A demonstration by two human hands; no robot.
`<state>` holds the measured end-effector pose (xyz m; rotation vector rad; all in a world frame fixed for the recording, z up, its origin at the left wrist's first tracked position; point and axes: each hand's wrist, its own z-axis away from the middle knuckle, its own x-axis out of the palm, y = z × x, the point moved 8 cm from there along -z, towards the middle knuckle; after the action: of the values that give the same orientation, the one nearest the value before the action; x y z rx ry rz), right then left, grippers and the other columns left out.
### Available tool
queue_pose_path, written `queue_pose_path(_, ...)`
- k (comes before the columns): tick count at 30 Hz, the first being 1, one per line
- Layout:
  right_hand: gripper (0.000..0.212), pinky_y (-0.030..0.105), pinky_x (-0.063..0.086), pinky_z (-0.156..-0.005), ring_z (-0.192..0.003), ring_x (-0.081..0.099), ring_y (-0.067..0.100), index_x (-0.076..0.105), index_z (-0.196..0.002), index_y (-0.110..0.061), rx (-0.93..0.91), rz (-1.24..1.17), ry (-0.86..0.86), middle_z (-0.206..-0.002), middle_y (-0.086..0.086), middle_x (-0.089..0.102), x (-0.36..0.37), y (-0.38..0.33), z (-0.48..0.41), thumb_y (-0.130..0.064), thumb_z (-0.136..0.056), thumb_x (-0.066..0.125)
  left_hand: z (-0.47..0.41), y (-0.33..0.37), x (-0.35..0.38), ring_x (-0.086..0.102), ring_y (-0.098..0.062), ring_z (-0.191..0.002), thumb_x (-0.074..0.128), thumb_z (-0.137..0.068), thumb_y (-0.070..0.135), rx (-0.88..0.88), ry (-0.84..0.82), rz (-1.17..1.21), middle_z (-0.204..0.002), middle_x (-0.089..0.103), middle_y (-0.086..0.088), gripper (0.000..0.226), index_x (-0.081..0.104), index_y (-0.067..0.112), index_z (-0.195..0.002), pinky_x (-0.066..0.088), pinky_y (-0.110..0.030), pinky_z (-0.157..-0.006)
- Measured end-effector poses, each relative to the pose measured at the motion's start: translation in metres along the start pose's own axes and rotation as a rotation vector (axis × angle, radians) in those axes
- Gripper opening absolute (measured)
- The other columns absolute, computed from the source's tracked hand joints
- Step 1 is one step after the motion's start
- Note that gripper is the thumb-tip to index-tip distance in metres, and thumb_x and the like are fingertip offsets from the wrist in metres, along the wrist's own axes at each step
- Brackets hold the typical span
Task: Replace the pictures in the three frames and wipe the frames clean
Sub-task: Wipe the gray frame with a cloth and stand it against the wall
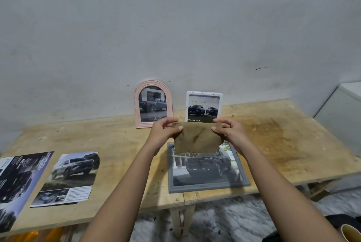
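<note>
Forearms point(121, 193) reach in from the bottom edge, meeting above the grey frame point(209, 188). Wooden table point(283, 144) carries everything; grey frame lies flat near its front edge w/ a dark pickup pic inside. Far left of grey frame: big dark car print point(19, 179), flat, partly cut off by the view's edge. Btwn that print & grey frame: 2nd car print point(74, 173), flat, light SUV on it. Brown stained cloth point(197, 138) hangs in the air over grey frame's far end, hiding its top edge; can't tell if it touches. Behind grey frame, upright vs the wall: pink arched frame point(136, 105) back-left, white frame point(204, 93) straight behind, both w/ truck pics. L hand point(163, 131) pinches cloth's top left corner, thumb in front, fingers behind; R hand point(230, 131) pinches the top right corner the same way. Cup rim point(349, 232) sits far front-right of grey frame, off the table
</note>
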<state>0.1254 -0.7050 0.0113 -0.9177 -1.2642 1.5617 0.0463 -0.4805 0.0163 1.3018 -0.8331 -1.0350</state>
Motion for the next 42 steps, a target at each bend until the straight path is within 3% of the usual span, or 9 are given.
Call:
queue_pose_path(3,0.037,0.027,0.051,-0.059,-0.063,0.057,0.013,0.065,-0.105,-0.009,-0.031,0.054,0.001,-0.063,-0.003,0.052,0.0,0.002,-0.001,0.003,-0.071,0.076,-0.005,-0.002,-0.002,0.06,-0.018,-0.095,0.076,-0.075,0.011,0.058,0.038,-0.164,-0.103,0.065,-0.007,0.032,0.065,0.012,-0.105,0.052,-0.027,-0.086)
queue_pose_path(8,0.036,0.041,0.055,-0.081,-0.075,0.057,0.019,0.069,-0.096,-0.014,-0.025,0.205,0.002,-0.076,0.002,0.053,-0.001,0.007,-0.006,-0.004,-0.064,0.083,-0.005,-0.005,0.0,0.051,-0.007,-0.073,0.074,-0.078,0.014,0.124,0.042,-0.429,-0.083,0.061,0.001,0.024,0.067,0.011,-0.101,0.043,-0.015,-0.065)
queue_pose_path(11,0.022,0.035,0.054,-0.074,-0.07,0.056,0.016,0.07,-0.089,-0.006,-0.064,0.286,0.028,-0.069,-0.002,0.054,0.0,0.005,-0.006,-0.008,-0.07,0.08,-0.005,-0.002,0.003,0.046,-0.01,-0.066,0.072,-0.079,0.013,0.161,0.055,-0.492,-0.071,0.055,0.001,0.013,0.068,0.012,-0.091,0.039,-0.017,-0.06)
queue_pose_path(17,0.015,0.027,0.046,-0.074,-0.086,0.058,0.015,0.065,-0.088,-0.008,-0.077,0.294,-0.025,-0.091,0.0,0.064,0.0,0.004,-0.006,-0.022,-0.083,0.068,-0.009,0.002,0.002,0.047,-0.009,-0.095,0.067,-0.084,0.018,0.239,0.05,-0.494,-0.098,0.051,0.005,0.005,0.065,0.014,-0.086,0.036,-0.021,-0.08)
queue_pose_path(25,0.016,0.025,0.049,-0.057,-0.068,0.057,0.015,0.053,-0.084,-0.01,0.047,-0.144,-0.277,-0.081,0.007,0.056,0.016,0.005,0.001,-0.022,-0.094,0.05,-0.002,0.016,0.016,0.06,-0.004,-0.073,0.055,-0.093,0.016,0.112,-0.164,0.017,-0.081,0.064,0.003,0.014,0.06,0.006,-0.101,0.052,-0.02,-0.07)
queue_pose_path(34,0.032,0.017,0.044,-0.032,-0.034,0.057,0.009,0.052,-0.073,-0.009,0.301,-0.601,-0.083,-0.046,0.003,0.06,0.018,0.057,0.005,-0.027,-0.098,0.041,-0.005,0.041,0.046,0.062,-0.005,-0.074,0.057,-0.09,0.014,0.055,-0.296,0.208,-0.081,0.068,0.005,0.012,0.063,0.012,-0.1,0.051,-0.018,-0.065)
queue_pose_path(37,0.023,0.016,0.051,-0.044,-0.052,0.062,0.003,0.052,-0.085,-0.018,0.394,-0.657,-0.047,-0.091,0.009,0.062,0.008,0.11,-0.002,-0.03,-0.079,0.071,-0.009,0.044,0.053,0.061,-0.005,-0.074,0.064,-0.087,0.016,0.076,-0.31,0.031,-0.076,0.066,0.004,0.009,0.067,0.016,-0.095,0.051,-0.019,-0.068)
queue_pose_path(40,0.021,0.017,0.053,-0.047,-0.06,0.063,0.013,0.06,-0.08,-0.011,0.409,-0.723,-0.144,-0.077,0.012,0.066,0.029,0.087,0.004,-0.026,-0.093,0.051,-0.018,0.046,0.045,0.061,-0.008,-0.084,0.069,-0.083,0.018,0.123,-0.199,-0.064,-0.087,0.066,0.003,0.008,0.071,0.021,-0.089,0.051,-0.02,-0.075)
queue_pose_path(42,0.039,0.029,0.055,-0.071,-0.075,0.065,0.021,0.072,-0.089,-0.006,0.404,-0.765,-0.323,-0.085,0.011,0.069,0.061,0.047,0.011,-0.041,-0.084,0.055,-0.022,0.048,0.046,0.061,-0.01,-0.088,0.071,-0.08,0.018,0.139,-0.181,-0.101,-0.09,0.068,0.002,0.008,0.073,0.022,-0.087,0.05,-0.022,-0.079)
